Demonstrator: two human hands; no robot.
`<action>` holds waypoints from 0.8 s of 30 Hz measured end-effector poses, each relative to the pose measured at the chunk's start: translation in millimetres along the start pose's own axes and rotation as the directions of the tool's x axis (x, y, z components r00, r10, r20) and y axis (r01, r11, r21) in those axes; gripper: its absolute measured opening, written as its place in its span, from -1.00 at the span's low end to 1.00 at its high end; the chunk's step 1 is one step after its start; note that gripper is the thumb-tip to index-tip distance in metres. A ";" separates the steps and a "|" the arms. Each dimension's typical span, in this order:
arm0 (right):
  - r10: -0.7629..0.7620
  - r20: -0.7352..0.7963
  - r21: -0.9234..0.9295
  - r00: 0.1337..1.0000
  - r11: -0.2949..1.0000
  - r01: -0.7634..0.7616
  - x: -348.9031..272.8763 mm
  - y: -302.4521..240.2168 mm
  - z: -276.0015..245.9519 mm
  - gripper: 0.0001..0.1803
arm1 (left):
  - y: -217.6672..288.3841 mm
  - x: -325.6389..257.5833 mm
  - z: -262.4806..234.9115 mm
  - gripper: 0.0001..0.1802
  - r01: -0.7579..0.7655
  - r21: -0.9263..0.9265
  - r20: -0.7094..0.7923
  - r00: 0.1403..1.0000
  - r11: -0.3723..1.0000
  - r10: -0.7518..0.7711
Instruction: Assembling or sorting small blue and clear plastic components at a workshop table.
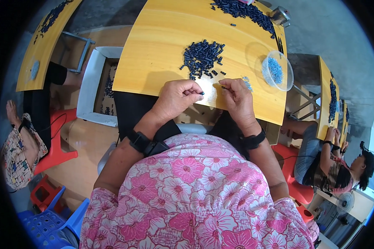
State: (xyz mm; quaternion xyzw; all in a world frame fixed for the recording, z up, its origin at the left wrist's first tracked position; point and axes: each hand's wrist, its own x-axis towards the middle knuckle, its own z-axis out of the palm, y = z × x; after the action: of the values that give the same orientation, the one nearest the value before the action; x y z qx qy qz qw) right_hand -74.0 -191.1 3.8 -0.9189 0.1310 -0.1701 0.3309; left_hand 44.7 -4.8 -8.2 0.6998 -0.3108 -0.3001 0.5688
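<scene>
My left hand (176,98) rests at the near edge of a yellow wooden table (162,37), its fingertips pinched on a small black tube (202,93). My right hand (236,98) sits beside it, fingers curled around a thin small piece near its thumb. Just beyond both hands lies a pile of small black tubes (202,58). A few pale blue bits (247,83) lie by the right hand. A clear plastic bowl (287,79) holding small blue pieces stands at the table's right edge.
More black tubes (245,12) are heaped at the table's far side, near a metal cup (280,15). A white box (89,87) with black parts sits on the floor to the left. Other people sit at neighbouring yellow tables left and right. Red and blue plastic stools stand nearby.
</scene>
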 end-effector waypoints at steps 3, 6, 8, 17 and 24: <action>0.020 0.057 0.097 0.998 0.995 -0.026 1.0 2.6 0.3 -0.80 | -0.2 1.1 1.3 -0.91 0.020 -0.015 0.001 1.000 1.000 -0.020; 0.153 0.085 0.313 0.985 0.934 -0.172 -0.3 3.9 5.5 -0.82 | -1.6 1.0 2.5 -0.91 0.022 -0.045 0.003 1.000 0.999 -0.021; 0.252 0.169 0.513 0.953 0.803 -0.303 0.8 -3.8 3.9 -0.80 | -1.9 0.9 2.4 -0.91 0.025 -0.029 0.001 1.000 0.999 -0.025; 0.356 0.352 0.643 0.865 0.580 -0.500 7.6 -20.4 3.1 -0.80 | 0.4 0.0 0.8 -0.91 0.018 -0.020 0.000 1.000 1.000 -0.018; 0.328 0.346 0.631 0.879 0.612 -0.477 8.6 -20.7 8.1 -0.80 | -0.1 1.3 0.4 -0.90 0.005 -0.012 0.002 1.000 1.000 -0.005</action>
State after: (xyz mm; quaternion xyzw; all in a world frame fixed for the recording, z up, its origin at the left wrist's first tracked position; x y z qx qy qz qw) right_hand -60.3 -174.1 13.4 -0.6822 0.2272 -0.0365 0.6940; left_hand 45.2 -6.0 -8.4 0.6969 -0.3079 -0.3039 0.5721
